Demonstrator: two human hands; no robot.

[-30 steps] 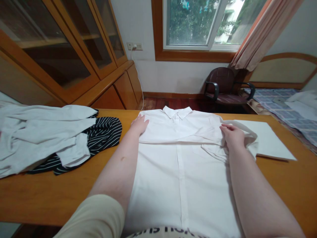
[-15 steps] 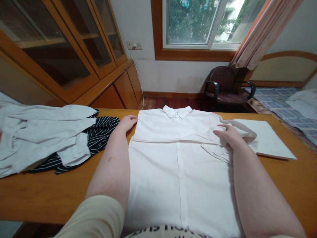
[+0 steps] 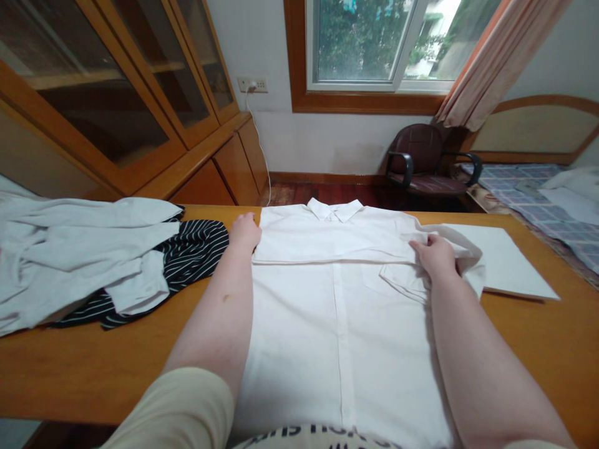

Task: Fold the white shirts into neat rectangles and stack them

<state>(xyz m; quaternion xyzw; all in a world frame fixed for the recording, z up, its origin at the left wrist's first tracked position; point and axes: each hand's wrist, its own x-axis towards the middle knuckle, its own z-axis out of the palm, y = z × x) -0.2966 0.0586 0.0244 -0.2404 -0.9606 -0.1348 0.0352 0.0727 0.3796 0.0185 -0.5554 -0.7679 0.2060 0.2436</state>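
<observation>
A white collared shirt (image 3: 294, 324) lies flat on the wooden table, button front up, its collar at the far edge. One sleeve is laid straight across the chest in a wide band. At the left end of this band, my left hand (image 3: 245, 233) is closed on the shirt's edge, its fingertips partly hidden. My right hand (image 3: 436, 254) pinches the white cloth near the right shoulder between thumb and fingers. Bunched sleeve fabric bulges out to the right of that hand.
White garments (image 3: 79, 249) and a black striped cloth (image 3: 199, 246) lie on the table (image 3: 116, 362) at the left. A flat white board or stack (image 3: 510, 259) is at the right. Beyond the table are a glass-doored cabinet (image 3: 135, 81), an office chair (image 3: 423, 159) and a bed (image 3: 528, 193).
My right hand has closed from a looser, spread pose onto the cloth. My left hand's fingers have curled in at the shirt edge. The sleeve band's lower edge now lies straighter.
</observation>
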